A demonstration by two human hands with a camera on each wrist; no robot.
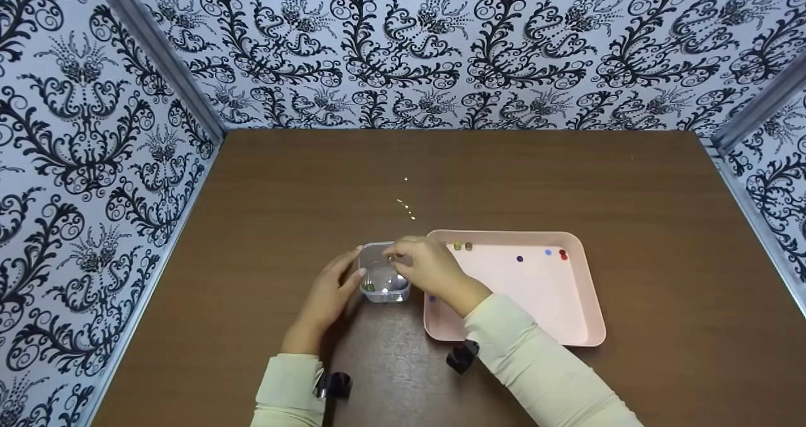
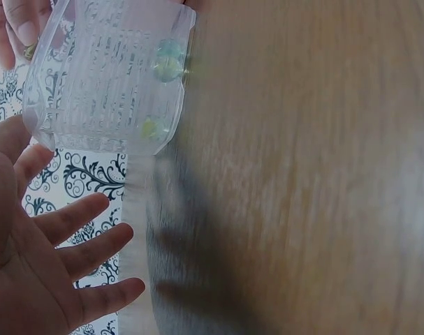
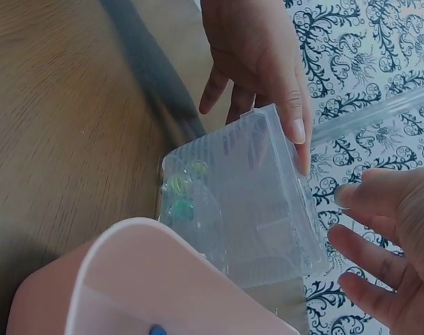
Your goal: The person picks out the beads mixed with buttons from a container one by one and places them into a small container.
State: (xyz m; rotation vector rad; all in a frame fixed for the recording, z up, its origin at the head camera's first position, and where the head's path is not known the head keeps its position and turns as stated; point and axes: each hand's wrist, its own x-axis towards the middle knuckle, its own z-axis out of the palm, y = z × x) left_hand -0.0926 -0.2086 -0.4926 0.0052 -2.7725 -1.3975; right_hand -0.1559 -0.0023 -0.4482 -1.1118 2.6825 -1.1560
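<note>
A clear plastic container stands on the table. Several green and yellow glass marbles lie at its bottom. Along its left side, my left hand touches the rim with thumb and index finger; the other fingers are spread straight in the left wrist view. Above the container's opening, my right hand pinches a brownish-yellow marble between thumb and fingertips. Right of the container is a pink tray with a yellow-green marble, a brown marble and red marbles.
Also in the tray are a dark marble, a light blue marble and a blue marble by the left wall. Small bright spots show on the brown table beyond the container. Patterned walls enclose the table.
</note>
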